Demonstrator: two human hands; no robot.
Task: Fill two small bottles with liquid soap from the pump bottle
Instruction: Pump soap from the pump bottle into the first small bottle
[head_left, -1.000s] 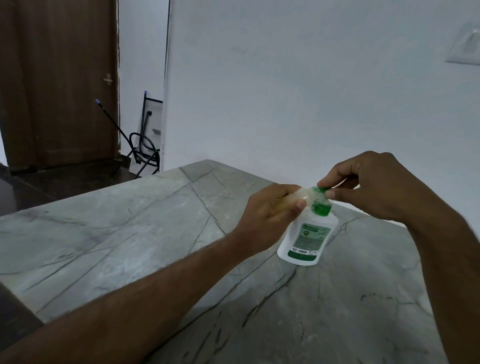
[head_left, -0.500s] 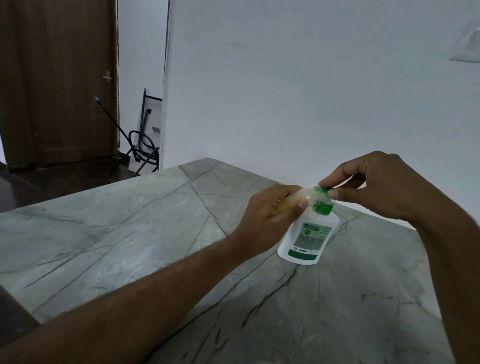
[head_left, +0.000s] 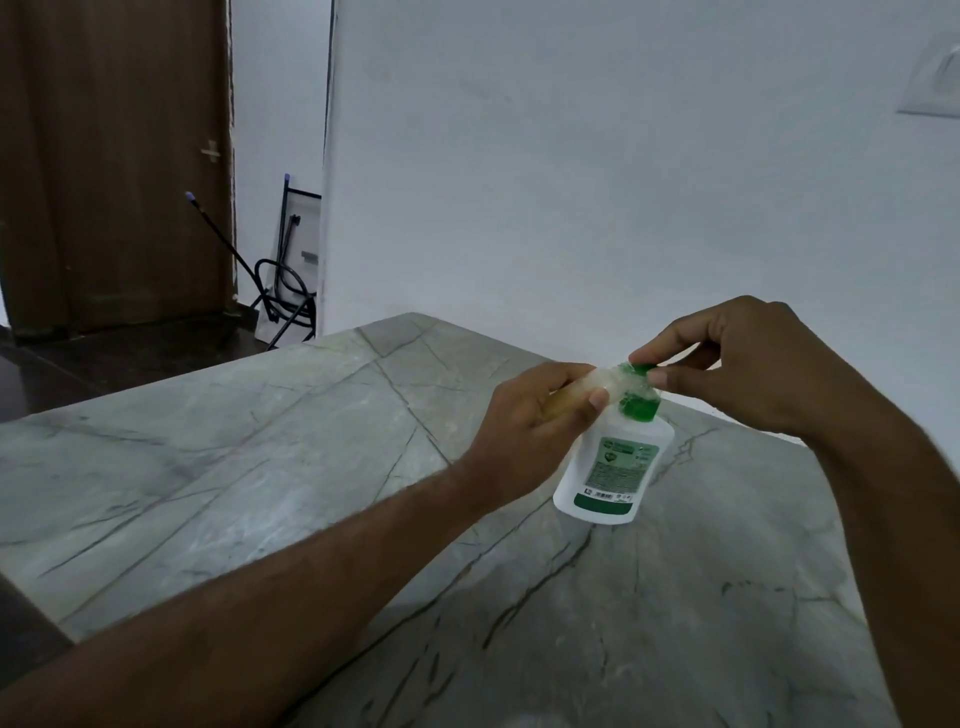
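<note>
On the marble table (head_left: 260, 467), the pump bottle (head_left: 610, 470) stands upright. Over its green pump, a small clear bottle (head_left: 602, 383) is gripped by the left hand (head_left: 524, 431); the pump head is pinched by the right hand (head_left: 737, 364). Filling is judged underway; steady pressing is required next.

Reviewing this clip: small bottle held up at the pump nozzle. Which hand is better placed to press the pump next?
Right. The right hand already pinches the green pump head of the pump bottle, while the left hand is occupied gripping the small clear bottle at the nozzle.
</note>
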